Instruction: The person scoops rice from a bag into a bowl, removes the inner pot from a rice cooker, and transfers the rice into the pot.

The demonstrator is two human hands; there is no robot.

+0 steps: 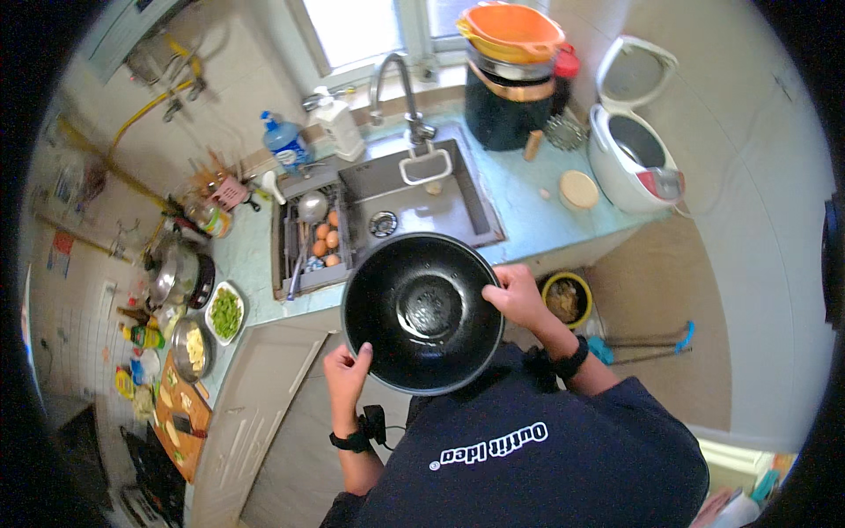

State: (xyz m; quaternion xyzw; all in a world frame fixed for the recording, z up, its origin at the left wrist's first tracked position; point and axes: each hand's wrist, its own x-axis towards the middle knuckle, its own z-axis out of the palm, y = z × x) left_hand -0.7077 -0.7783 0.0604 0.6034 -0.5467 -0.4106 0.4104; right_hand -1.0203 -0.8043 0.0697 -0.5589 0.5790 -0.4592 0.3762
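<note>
A round black pot, wet inside with a little water at its bottom, is held level in front of my body. My left hand grips its rim at the lower left, thumb on the inside edge. On the upper right side my right hand is closed on the rim. Just beyond the pot lies the stainless steel sink with a curved faucet above it. A drying rack at the sink's left holds several brown eggs and a metal ladle.
An open white rice cooker stands at the right of the counter. At left are a dish of chopped greens, a metal bowl of pale yellow pieces and a wooden cutting board with a cleaver. A yellow-rimmed bin stands below the counter.
</note>
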